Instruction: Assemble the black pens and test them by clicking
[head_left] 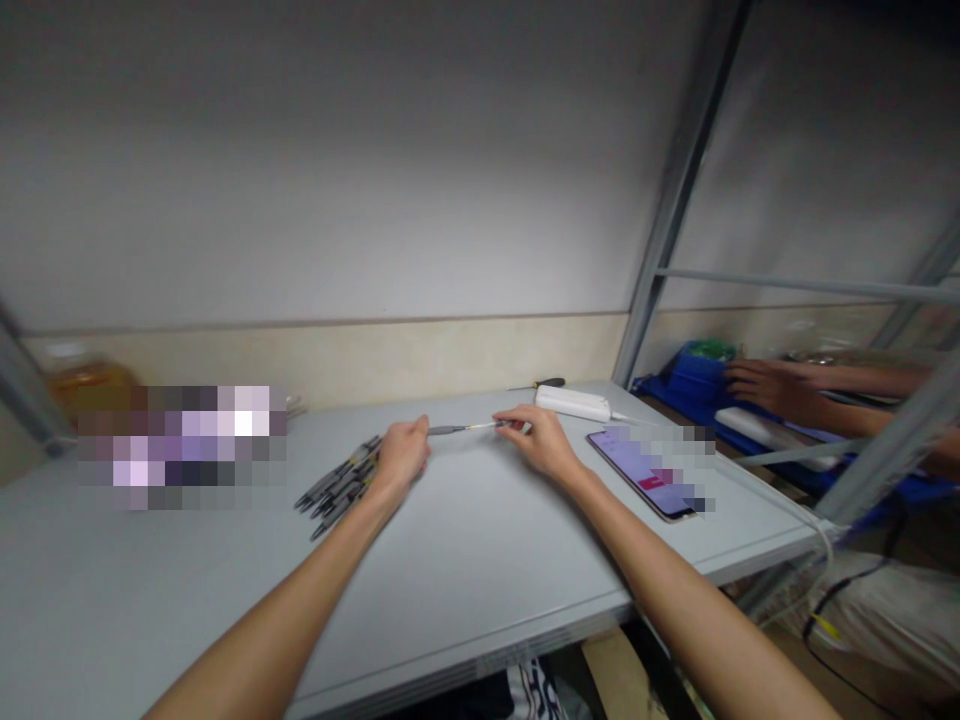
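My left hand (405, 452) is closed around a grey pen barrel (448, 430), whose tip end points right. A thin pale pen refill (481, 426) stretches from the barrel to my right hand (536, 435). There my thumb and fingers pinch its far end, where a small dark piece shows; its exact shape is too small to tell. Pen and refill are held level just above the grey tabletop (480, 550). Beside and partly behind my left hand lies a loose pile of grey and black pens (337, 490).
A smartphone (645, 475) lies right of my right hand. Behind it are a white power strip (574, 402) with a cable and a screwdriver (551, 383). A metal post (660, 240) rises at the right. Beyond it, another person's hands (780, 390) work near a blue bin (694, 375).
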